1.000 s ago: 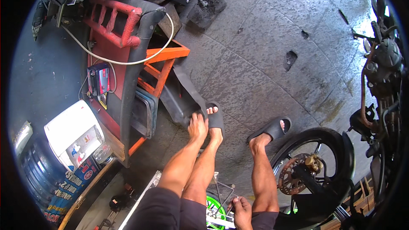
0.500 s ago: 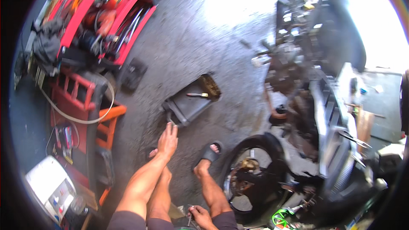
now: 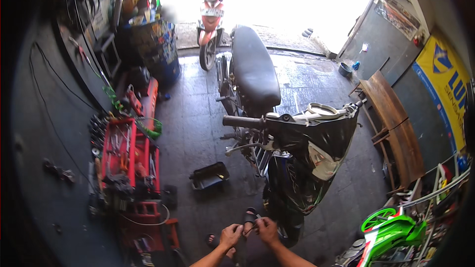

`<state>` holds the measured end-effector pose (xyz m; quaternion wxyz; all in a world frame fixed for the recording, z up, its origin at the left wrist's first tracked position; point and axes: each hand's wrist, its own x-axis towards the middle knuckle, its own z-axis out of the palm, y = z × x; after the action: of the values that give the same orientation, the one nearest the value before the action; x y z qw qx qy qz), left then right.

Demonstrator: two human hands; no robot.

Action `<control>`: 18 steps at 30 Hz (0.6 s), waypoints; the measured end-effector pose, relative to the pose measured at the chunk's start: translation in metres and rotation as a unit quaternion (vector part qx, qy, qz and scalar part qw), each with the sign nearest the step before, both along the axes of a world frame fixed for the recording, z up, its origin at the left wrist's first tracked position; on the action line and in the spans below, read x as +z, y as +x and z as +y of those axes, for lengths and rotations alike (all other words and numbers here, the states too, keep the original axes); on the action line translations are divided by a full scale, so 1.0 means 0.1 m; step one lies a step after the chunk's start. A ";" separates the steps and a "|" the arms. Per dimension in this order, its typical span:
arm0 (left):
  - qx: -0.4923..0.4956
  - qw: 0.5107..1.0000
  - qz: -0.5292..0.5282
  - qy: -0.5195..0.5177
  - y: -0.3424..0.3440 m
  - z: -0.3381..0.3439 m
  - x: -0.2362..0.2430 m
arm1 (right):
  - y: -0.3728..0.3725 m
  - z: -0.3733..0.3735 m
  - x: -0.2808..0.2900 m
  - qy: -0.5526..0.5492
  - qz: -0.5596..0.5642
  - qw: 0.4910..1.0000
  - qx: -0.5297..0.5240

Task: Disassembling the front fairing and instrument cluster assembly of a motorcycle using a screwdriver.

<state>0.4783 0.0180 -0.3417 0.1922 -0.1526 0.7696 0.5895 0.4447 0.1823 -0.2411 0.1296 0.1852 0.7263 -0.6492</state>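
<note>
My left hand (image 3: 231, 236) and my right hand (image 3: 267, 231) are close together, low in front of me above my sandalled feet. Pinched in the right fingers is a small thin metallic piece (image 3: 257, 216), too small to name. The left fingers are closed too, and what they hold, if anything, is hidden. Beyond my hands, slightly left, a black drain pan (image 3: 210, 176) lies on the dark tiled floor. Right of the hands stands a partly stripped motorcycle with a black front fairing (image 3: 316, 153) and a long black seat (image 3: 255, 69).
A red tool trolley (image 3: 132, 155) full of tools stands along the left wall. Near the bright doorway is a red motorcycle (image 3: 212, 20). A wooden bench (image 3: 393, 128) lines the right wall, and a green-and-white toy-like motorbike (image 3: 391, 235) sits at lower right.
My left hand has drawn back from the drain pan's edge to beside my right hand. The view has tilted up, now taking in the doorway and whole motorcycle.
</note>
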 end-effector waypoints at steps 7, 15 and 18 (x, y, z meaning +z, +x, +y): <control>-0.038 0.982 0.177 -0.044 -1.12 0.03 1.33 | -0.30 0.25 0.57 -0.008 0.060 0.989 -0.135; -0.009 0.987 0.144 0.068 -1.83 0.34 1.82 | -0.60 0.62 0.84 -0.094 0.094 0.969 -0.209; -0.008 0.975 0.064 0.214 -1.81 0.57 1.87 | -0.71 0.62 1.05 -0.139 0.084 0.952 -0.258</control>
<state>0.2973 0.0750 -0.1542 0.1754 -0.0640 0.6371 0.7478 0.3733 0.2439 -0.1361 -0.0787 0.2912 0.5643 -0.7685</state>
